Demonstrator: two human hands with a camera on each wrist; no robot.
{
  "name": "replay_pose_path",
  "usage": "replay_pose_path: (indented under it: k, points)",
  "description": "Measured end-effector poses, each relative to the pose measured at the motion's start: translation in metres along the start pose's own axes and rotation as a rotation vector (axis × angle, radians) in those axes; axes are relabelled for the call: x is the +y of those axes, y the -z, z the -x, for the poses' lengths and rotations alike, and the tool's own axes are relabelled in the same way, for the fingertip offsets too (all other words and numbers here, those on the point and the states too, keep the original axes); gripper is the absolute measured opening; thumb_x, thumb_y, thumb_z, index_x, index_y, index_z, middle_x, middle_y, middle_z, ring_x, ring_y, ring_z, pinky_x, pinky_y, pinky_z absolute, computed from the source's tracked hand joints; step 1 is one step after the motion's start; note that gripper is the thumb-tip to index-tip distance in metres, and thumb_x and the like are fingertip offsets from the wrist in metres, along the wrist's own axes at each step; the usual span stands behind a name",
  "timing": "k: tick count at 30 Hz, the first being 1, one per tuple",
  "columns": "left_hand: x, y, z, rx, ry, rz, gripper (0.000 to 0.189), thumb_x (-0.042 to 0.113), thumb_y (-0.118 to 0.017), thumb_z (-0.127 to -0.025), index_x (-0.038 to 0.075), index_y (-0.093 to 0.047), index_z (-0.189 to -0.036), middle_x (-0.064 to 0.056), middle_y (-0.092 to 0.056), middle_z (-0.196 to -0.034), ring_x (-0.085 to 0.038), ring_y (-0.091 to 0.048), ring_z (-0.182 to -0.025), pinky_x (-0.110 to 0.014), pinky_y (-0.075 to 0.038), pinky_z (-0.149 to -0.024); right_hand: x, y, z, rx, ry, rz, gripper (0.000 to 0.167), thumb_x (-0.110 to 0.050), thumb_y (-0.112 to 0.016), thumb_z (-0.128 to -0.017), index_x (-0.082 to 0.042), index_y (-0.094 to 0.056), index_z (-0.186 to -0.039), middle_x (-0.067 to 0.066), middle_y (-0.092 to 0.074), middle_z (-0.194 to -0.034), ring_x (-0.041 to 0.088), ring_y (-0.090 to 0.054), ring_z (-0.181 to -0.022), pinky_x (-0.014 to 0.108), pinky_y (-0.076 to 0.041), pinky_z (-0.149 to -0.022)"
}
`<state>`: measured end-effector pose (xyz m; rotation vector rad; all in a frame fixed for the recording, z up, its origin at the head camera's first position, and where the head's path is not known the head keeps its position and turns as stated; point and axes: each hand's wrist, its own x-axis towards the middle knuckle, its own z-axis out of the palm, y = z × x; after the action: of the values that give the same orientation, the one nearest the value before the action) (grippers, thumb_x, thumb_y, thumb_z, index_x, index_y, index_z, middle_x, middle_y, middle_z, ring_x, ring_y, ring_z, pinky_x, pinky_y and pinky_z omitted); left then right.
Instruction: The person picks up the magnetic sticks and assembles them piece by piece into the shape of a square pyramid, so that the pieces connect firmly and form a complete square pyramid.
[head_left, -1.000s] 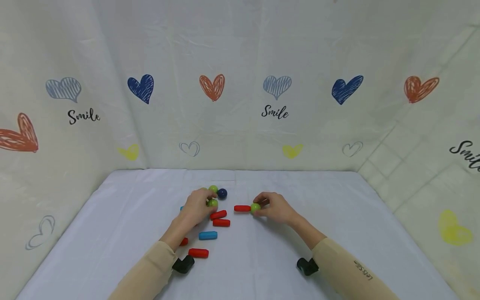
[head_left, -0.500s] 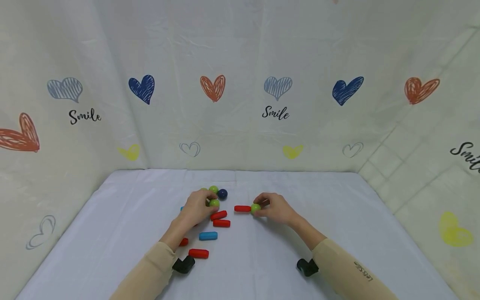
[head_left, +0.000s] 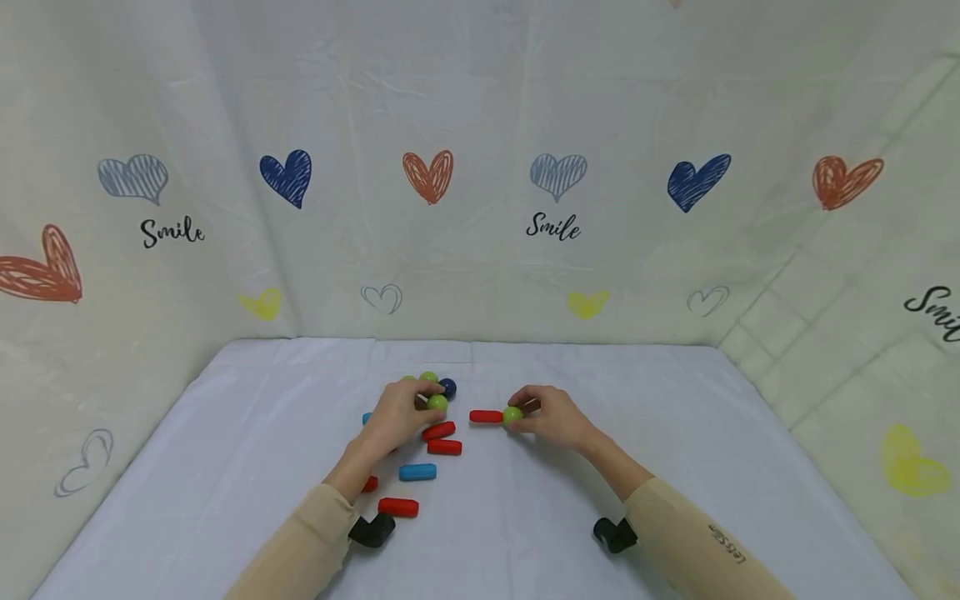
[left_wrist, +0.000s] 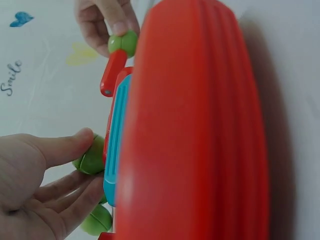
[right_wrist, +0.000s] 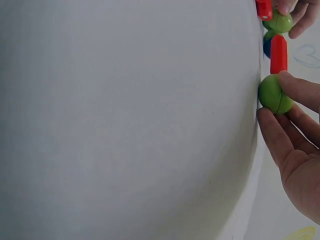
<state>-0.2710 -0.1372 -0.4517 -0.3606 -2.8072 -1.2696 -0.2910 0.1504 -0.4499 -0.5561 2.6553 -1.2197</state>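
Observation:
My left hand (head_left: 395,412) pinches a green ball (head_left: 437,403) between thumb and fingers, just above the white table; in the left wrist view the same green ball (left_wrist: 91,157) shows a seam. To its right, my right hand (head_left: 555,414) pinches another green ball (head_left: 512,416). A red rod (head_left: 486,417) is joined to that ball and points left, toward the left hand. A gap separates the rod's free end from the left ball. In the right wrist view, thumb and fingertips hold the right green ball (right_wrist: 272,94) at opposite sides.
Behind the left hand lie a green ball (head_left: 429,378) and a navy ball (head_left: 448,387). Nearer are red rods (head_left: 445,447), a blue rod (head_left: 417,472) and a front red rod (head_left: 398,507). The left arm partly hides others. A printed curtain (head_left: 480,250) hangs behind the table.
The left hand has carried its green ball slightly right, closer to the red rod. The right hand keeps its ball and rod almost in place.

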Motion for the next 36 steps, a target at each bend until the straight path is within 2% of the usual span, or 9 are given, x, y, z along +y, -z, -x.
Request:
replay_pose_path:
  k: [6,13,19,25,36]
  points:
    - [-0.001,-0.003,0.001,-0.011,-0.027,0.022,0.035,0.012,-0.081,-0.090,0.007,-0.074,-0.123,-0.005,-0.064,-0.107,-0.023,-0.067,-0.096,-0.033,-0.059,-0.079,0.002,-0.001,-0.001,0.010,-0.001,0.008,0.028,-0.010,-0.082,-0.088,-0.008,-0.071,-0.113,-0.002,-0.069,-0.104,0.023,-0.065,-0.105,0.033,-0.056,-0.080]
    - [0.000,-0.008,-0.001,-0.011,-0.043,0.028,0.032,0.012,-0.082,-0.089,0.008,-0.075,-0.121,-0.001,-0.067,-0.105,-0.020,-0.065,-0.094,-0.029,-0.058,-0.077,0.001,-0.001,-0.002,0.022,-0.003,0.012,0.028,-0.009,-0.082,-0.088,-0.006,-0.071,-0.113,-0.001,-0.070,-0.104,0.023,-0.065,-0.105,0.034,-0.056,-0.081]
    - [0.002,-0.013,-0.002,-0.018,-0.065,0.054,0.033,0.011,-0.081,-0.090,0.008,-0.073,-0.122,0.000,-0.068,-0.107,-0.020,-0.065,-0.095,-0.031,-0.058,-0.080,-0.001,-0.001,-0.004,0.029,0.002,0.017,0.027,-0.010,-0.082,-0.088,-0.006,-0.071,-0.112,-0.001,-0.070,-0.103,0.023,-0.066,-0.103,0.035,-0.056,-0.082]
    - [0.003,-0.016,-0.003,-0.037,-0.065,0.081,0.035,0.013,-0.080,-0.091,0.006,-0.071,-0.124,0.000,-0.068,-0.109,-0.021,-0.065,-0.098,-0.033,-0.058,-0.083,0.000,-0.003,-0.006,0.023,-0.007,0.025,0.027,-0.012,-0.083,-0.088,-0.007,-0.072,-0.113,-0.002,-0.070,-0.103,0.022,-0.066,-0.103,0.034,-0.057,-0.080]
    - [0.006,-0.021,-0.007,-0.051,-0.046,0.066,0.036,0.014,-0.080,-0.092,0.007,-0.070,-0.125,-0.001,-0.068,-0.111,-0.021,-0.065,-0.099,-0.033,-0.058,-0.085,0.001,-0.004,-0.008,0.029,-0.005,0.032,0.026,-0.013,-0.083,-0.087,-0.008,-0.072,-0.111,-0.002,-0.070,-0.103,0.022,-0.066,-0.102,0.033,-0.057,-0.077]
